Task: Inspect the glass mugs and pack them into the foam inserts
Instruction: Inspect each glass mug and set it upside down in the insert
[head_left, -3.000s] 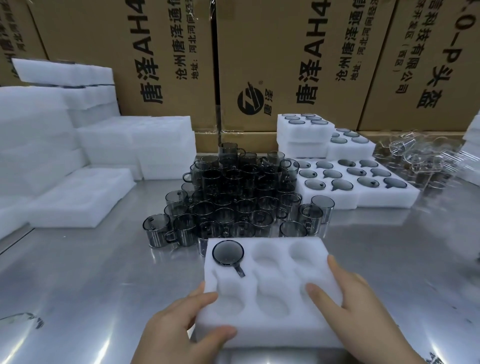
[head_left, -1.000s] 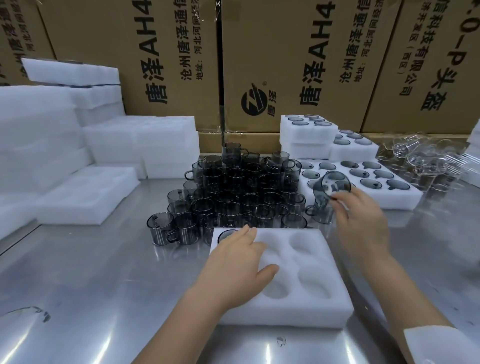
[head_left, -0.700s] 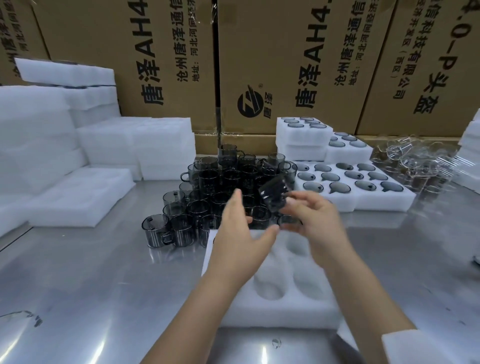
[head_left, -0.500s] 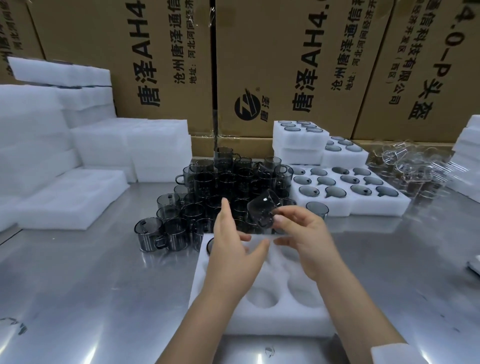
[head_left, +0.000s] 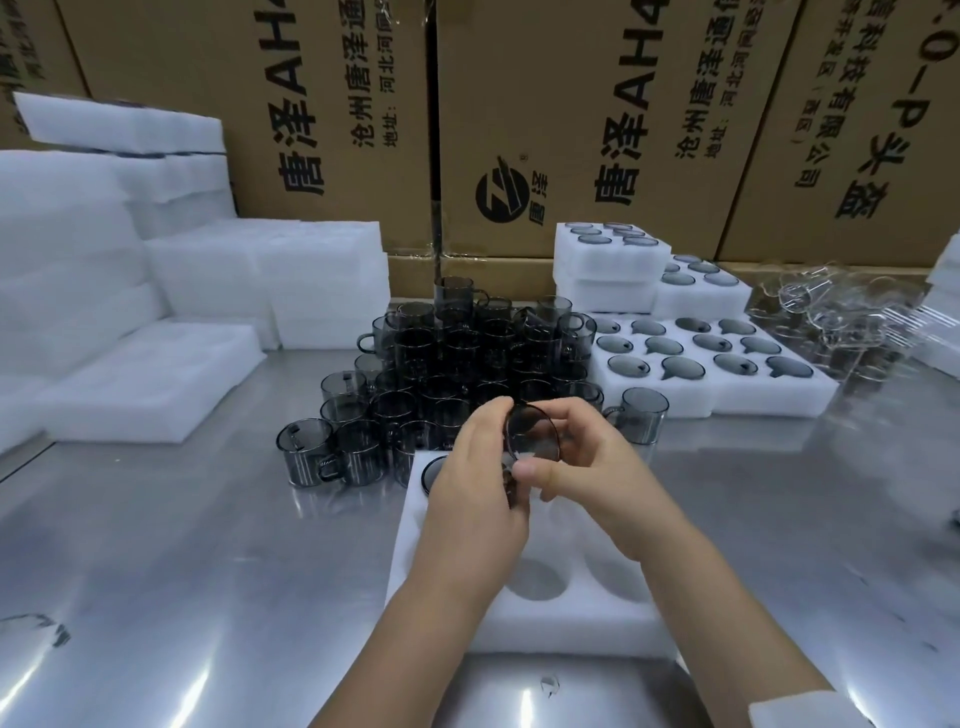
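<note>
- Blank foam slabs (head_left: 145, 384) lay stacked along the left edge of the table (head_left: 182, 545).
- Smoked glass mugs (head_left: 467, 353) clustered mid-table.
- The left hand (head_left: 475, 488) and right hand (head_left: 587, 467) both pinched one tilted mug (head_left: 532, 434) above the foam insert (head_left: 571, 629) at the near edge.
- Filled inserts (head_left: 779, 395) sat toward the far right corner.

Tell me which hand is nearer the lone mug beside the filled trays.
Right. The right hand is just left of the lone mug, not touching; the left hand lies farther left. Both hold another mug.
</note>
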